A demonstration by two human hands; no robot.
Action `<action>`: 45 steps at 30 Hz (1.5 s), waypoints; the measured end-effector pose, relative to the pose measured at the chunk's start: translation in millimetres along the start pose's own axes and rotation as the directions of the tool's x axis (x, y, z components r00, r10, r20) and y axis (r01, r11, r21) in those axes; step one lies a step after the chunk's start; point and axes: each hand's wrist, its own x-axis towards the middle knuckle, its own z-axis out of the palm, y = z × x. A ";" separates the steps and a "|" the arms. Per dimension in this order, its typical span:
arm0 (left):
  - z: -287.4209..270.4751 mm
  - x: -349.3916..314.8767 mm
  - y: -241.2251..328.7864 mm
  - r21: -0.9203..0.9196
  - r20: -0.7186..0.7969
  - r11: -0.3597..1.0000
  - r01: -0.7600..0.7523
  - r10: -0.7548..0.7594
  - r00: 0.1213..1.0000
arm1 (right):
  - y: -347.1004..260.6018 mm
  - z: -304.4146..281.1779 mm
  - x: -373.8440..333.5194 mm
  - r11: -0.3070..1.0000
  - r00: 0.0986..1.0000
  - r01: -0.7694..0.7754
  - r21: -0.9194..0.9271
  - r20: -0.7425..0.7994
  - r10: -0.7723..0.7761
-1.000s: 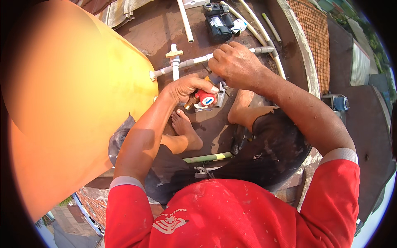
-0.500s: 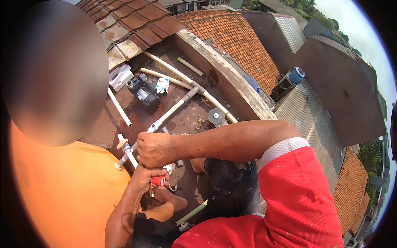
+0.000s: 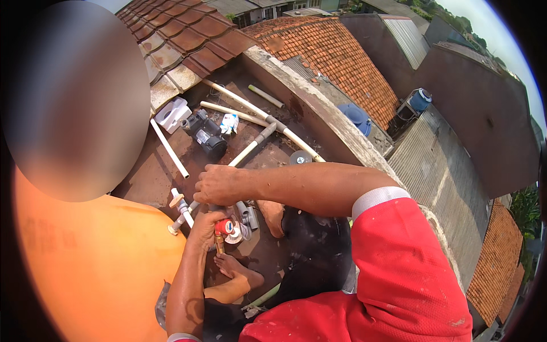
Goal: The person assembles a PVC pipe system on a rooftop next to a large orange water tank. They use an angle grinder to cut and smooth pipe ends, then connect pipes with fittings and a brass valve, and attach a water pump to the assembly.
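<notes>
My left hand (image 3: 206,229) is closed around a brass fitting with a red cap (image 3: 223,227), its brass end (image 3: 220,244) pointing down. Right beside the cap is a white round piece (image 3: 234,234). Just above, my right hand (image 3: 219,185) is held with fingers curled inward; whatever they may grip is hidden. Left of my hands stands a white pipe with a valve-like joint (image 3: 180,200). Short grey pipe pieces (image 3: 248,215) lie between my hands and my bent leg. A bare foot (image 3: 239,272) rests below the fitting.
A black pump (image 3: 204,134) sits ahead, by a white foam tray (image 3: 173,114) and a loose white pipe (image 3: 169,148). A joined pipe run (image 3: 290,137) follows the low parapet (image 3: 319,102). A grinder disc (image 3: 300,158) shows beyond my right forearm. A large orange rounded surface (image 3: 97,262) fills the left.
My right hand has lifted off my left and moved slightly farther away. My left hand has shifted right, showing more of the red cap, the brass end and the white round piece.
</notes>
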 end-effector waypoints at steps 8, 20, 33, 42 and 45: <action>29.3 26.5 27.1 -0.221 -0.106 0.963 -0.157 0.137 0.985 | 63.3 -47.8 -18.2 0.496 0.834 -0.540 0.680 0.355 0.422; 86.0 124.9 15.2 -0.451 -0.337 0.875 -0.176 0.015 0.941 | 84.7 56.4 -36.7 -0.329 0.630 -0.282 0.901 0.432 0.645; -71.5 353.8 22.5 0.634 -0.559 0.759 0.150 0.315 0.767 | 190.0 146.5 -77.1 -0.562 0.412 -0.116 0.819 0.555 0.723; -45.4 481.6 18.6 0.953 -0.291 0.123 0.279 0.638 0.713 | 207.9 167.6 -82.2 -0.670 0.437 -0.149 0.727 0.656 0.616; -53.0 482.8 7.8 0.976 -0.182 0.041 0.215 0.698 0.693 | 210.8 170.1 -86.9 -0.669 0.440 -0.181 0.720 0.668 0.600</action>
